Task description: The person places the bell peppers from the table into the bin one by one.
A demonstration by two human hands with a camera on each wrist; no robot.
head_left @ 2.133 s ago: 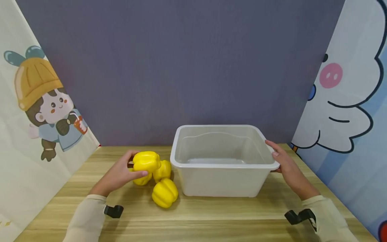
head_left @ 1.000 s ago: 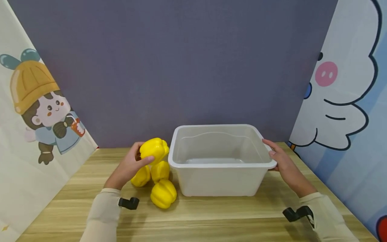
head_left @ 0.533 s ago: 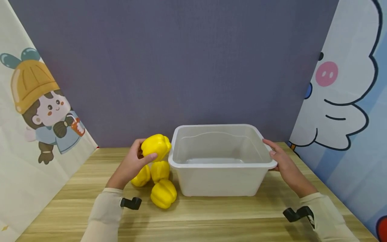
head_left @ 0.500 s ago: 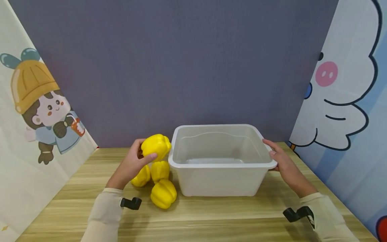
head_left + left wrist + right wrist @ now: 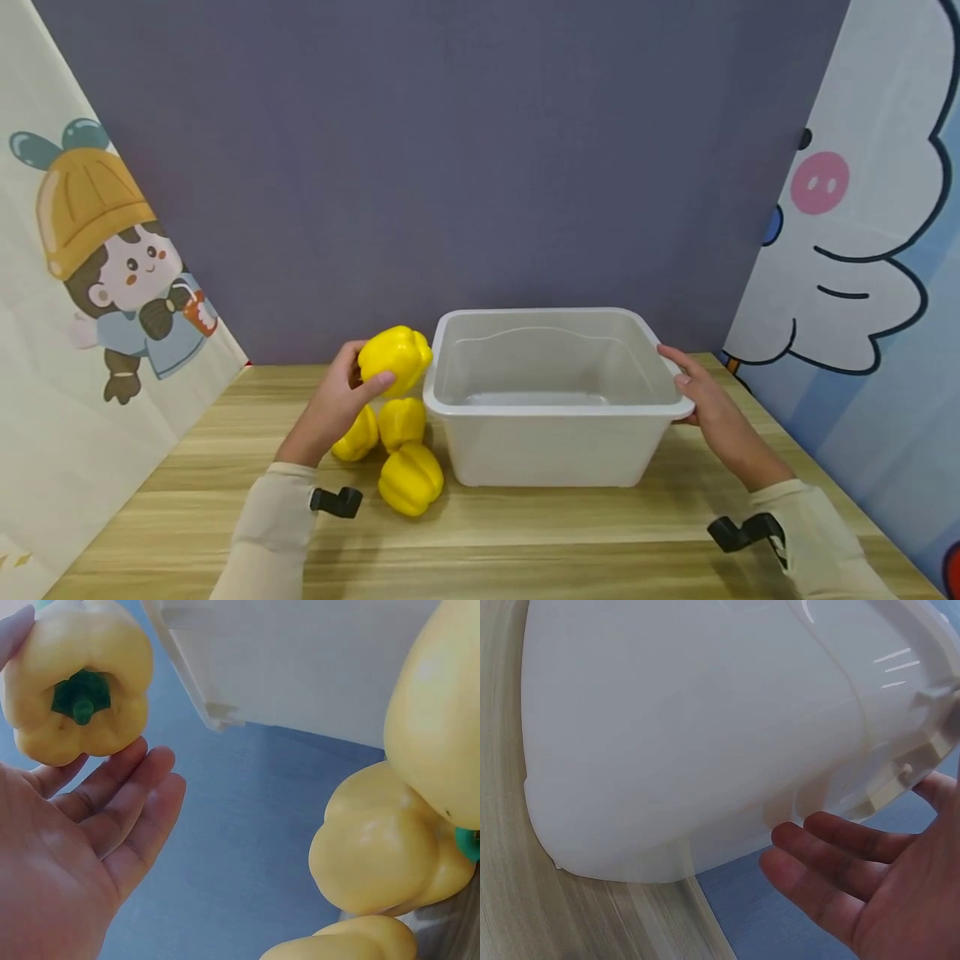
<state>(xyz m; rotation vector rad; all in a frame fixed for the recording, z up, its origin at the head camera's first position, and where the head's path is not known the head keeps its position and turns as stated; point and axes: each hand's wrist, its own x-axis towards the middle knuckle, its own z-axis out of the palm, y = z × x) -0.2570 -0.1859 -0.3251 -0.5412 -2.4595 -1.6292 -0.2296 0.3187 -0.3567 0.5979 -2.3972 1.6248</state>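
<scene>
My left hand (image 5: 330,408) holds a yellow bell pepper (image 5: 395,358) between thumb and fingers, raised above the table just left of the white plastic tub (image 5: 555,450). Its green stem (image 5: 81,697) faces the left wrist camera. Below it lie three more yellow bell peppers: one at the front (image 5: 411,479), one behind it (image 5: 402,423) and a third at the left (image 5: 356,435), partly covered by my hand. On the tub's right side, my right hand (image 5: 716,417) grips the rim, with fingers (image 5: 832,862) under it in the right wrist view. Nothing lies inside the tub.
The wooden table (image 5: 525,542) carries the tub and the loose peppers. A dark grey panel (image 5: 480,167) rises behind, close to the tub's back rim. Cartoon-printed sheets (image 5: 45,350) flank the table on both sides.
My left hand has lifted its pepper up from the others and carried it right, up to the tub's left rim. The right hand keeps its grip, and the tub stays put.
</scene>
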